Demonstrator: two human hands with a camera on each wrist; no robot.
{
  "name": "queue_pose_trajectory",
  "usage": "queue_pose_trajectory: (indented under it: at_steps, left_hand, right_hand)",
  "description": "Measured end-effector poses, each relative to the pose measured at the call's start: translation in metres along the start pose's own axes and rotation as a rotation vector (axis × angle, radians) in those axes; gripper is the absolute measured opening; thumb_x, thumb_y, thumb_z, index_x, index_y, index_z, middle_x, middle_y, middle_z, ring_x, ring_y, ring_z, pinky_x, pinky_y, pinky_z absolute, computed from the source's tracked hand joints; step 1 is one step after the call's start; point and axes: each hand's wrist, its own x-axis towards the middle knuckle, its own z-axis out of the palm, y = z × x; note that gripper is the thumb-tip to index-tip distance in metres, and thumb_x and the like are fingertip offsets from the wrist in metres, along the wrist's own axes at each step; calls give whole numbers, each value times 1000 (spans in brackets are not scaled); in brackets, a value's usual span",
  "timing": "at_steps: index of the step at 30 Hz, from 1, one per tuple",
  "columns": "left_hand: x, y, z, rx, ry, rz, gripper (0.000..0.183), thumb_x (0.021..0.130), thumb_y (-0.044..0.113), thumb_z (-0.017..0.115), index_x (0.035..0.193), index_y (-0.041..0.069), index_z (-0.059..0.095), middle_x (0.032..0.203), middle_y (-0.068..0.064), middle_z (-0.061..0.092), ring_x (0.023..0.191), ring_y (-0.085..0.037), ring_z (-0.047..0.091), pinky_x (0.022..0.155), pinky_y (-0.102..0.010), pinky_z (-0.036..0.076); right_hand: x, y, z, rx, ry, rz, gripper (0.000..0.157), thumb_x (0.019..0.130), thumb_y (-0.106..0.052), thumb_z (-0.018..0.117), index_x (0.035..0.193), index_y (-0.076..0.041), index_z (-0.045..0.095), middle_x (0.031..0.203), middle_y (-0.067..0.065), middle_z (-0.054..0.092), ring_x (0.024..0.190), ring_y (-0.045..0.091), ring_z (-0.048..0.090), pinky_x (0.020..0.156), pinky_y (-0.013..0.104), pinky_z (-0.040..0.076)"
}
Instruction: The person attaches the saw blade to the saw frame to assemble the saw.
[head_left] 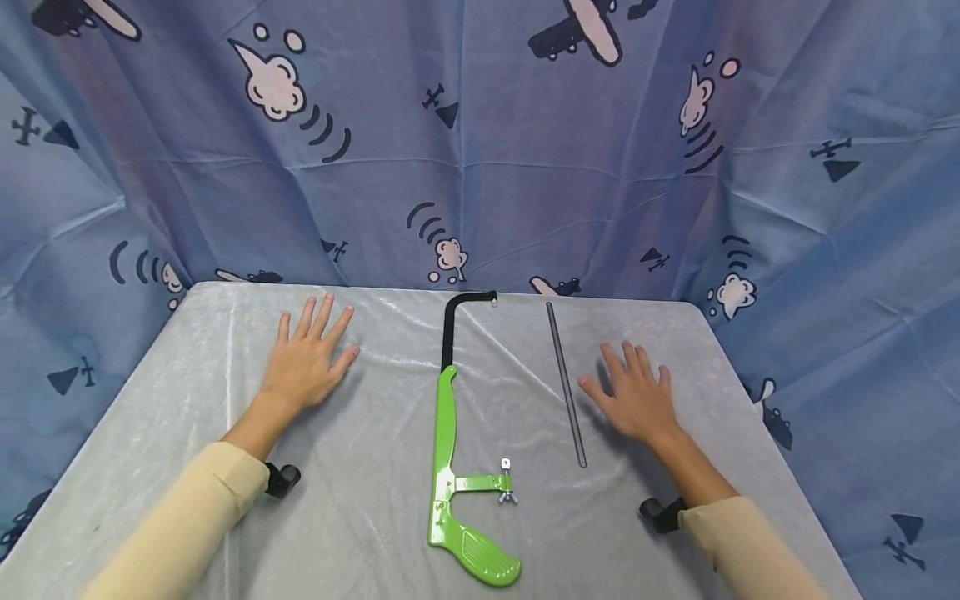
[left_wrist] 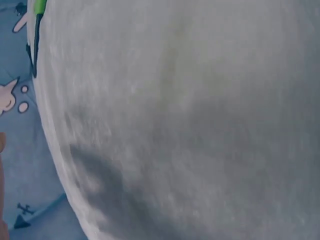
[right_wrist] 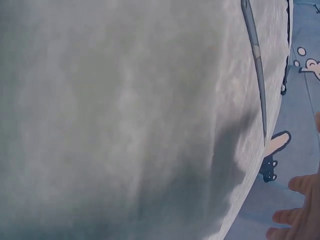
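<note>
A hacksaw frame (head_left: 446, 433) with a green handle and a black bent front arm lies along the middle of the table. Its wing nut (head_left: 507, 497) sits on the short green crosspiece. To its right a thin grey hacksaw blade (head_left: 566, 383) lies apart from the frame. My left hand (head_left: 306, 367) is spread palm down, left of the frame, holding nothing. Right of the blade, my right hand (head_left: 636, 396) is likewise spread, with its thumb close to the blade. Shadows fall beneath both hands. In the right wrist view the blade (right_wrist: 257, 65) runs near the table's edge.
A pale grey cloth covers the table (head_left: 360, 517). Behind it and at both sides hangs a blue curtain (head_left: 525, 108) printed with planes and clouds. Black wrist mounts (head_left: 282, 481) show at both cuffs.
</note>
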Motion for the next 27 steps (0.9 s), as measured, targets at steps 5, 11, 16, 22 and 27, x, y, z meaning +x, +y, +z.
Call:
queue_pose_trajectory:
  at_steps: [5, 11, 16, 22, 27]
  left_hand:
    - [1, 11, 2, 4, -8, 39, 63, 94, 51, 36, 148, 23, 20, 154, -5, 3, 140, -28, 0, 107, -57, 2]
    - [2, 25, 2, 2, -8, 80, 63, 93, 53, 34, 147, 21, 24, 154, -6, 8, 140, -25, 0, 107, -56, 5]
    - [3, 34, 1, -13, -12, 102, 62, 93, 52, 35, 147, 22, 24, 154, -6, 7, 140, -26, 1, 108, -54, 4]
    - [3, 42, 3, -19, -5, 123, 62, 93, 51, 37, 147, 22, 24, 154, -7, 7, 140, -26, 1, 108, -54, 3]
    - [2, 47, 4, -26, 9, 141, 61, 93, 50, 37, 146, 22, 26, 153, -7, 10, 140, -27, 3, 108, -55, 6]
  right_hand:
    - [-1, -6, 5, 12, 8, -17, 78, 87, -64, 38, 141, -8, 33, 143, 26, 27, 132, 45, 20, 95, 69, 12]
    - [-3, -15, 10, 69, 99, -64, 75, 87, -57, 47, 136, -1, 41, 134, 25, 40, 125, 39, 34, 93, 63, 22]
    - [-2, -18, 15, 108, 123, -77, 71, 87, -54, 50, 133, 1, 44, 129, 25, 45, 119, 40, 40, 91, 61, 28]
    - [-2, -23, 18, 115, 96, -68, 69, 86, -53, 52, 129, 1, 48, 123, 24, 49, 112, 41, 46, 87, 60, 34]
    - [-2, -27, 19, 141, 81, -50, 66, 84, -51, 57, 124, 1, 53, 116, 23, 53, 105, 40, 51, 83, 56, 39]
